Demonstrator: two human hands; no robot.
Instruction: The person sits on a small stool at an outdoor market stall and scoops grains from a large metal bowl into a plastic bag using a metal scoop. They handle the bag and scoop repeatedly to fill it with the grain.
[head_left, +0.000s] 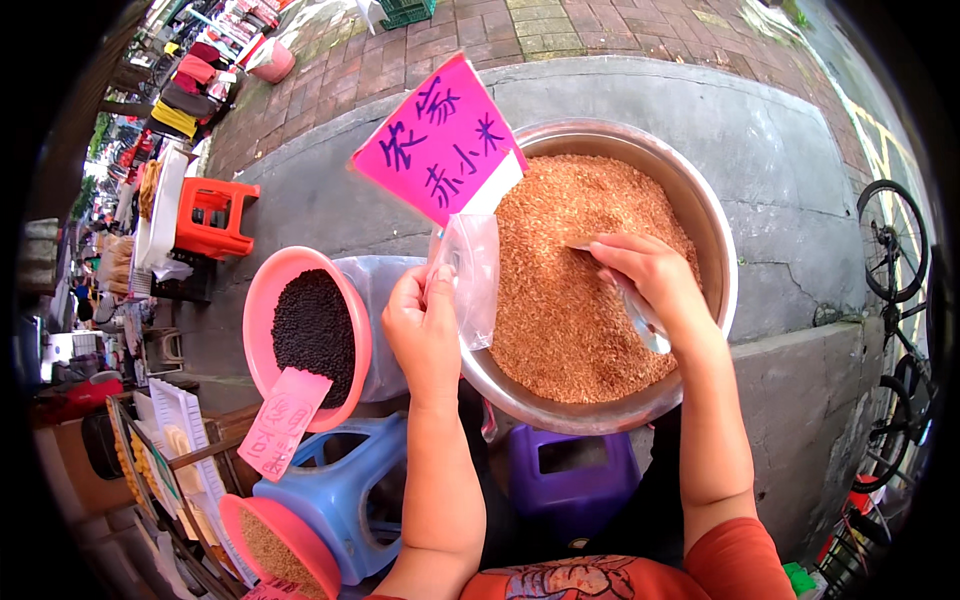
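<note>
Before me stands a wide stainless steel basin (721, 225) heaped with reddish-brown grain (570, 315). My left hand (424, 322) pinches the rim of a clear plastic bag (476, 281) over the basin's left side. The bag looks empty, its mouth toward the grain. Over the middle of the heap, my right hand (649, 277) grips a shiny metal scoop (639, 319). Part of the scoop is hidden under the fingers, and its tip touches or nearly touches the grain. A bright pink card (442, 139) with handwriting stands at the basin's left rim, just beyond the bag.
Left of the basin, a pink bowl (253, 330) holds black grains or beans and a written card. A blue plastic stool (330, 487) and another pink bowl (330, 547) of light grain sit nearer me. A purple stool (570, 480) is below the basin; bicycles (896, 247) line the right.
</note>
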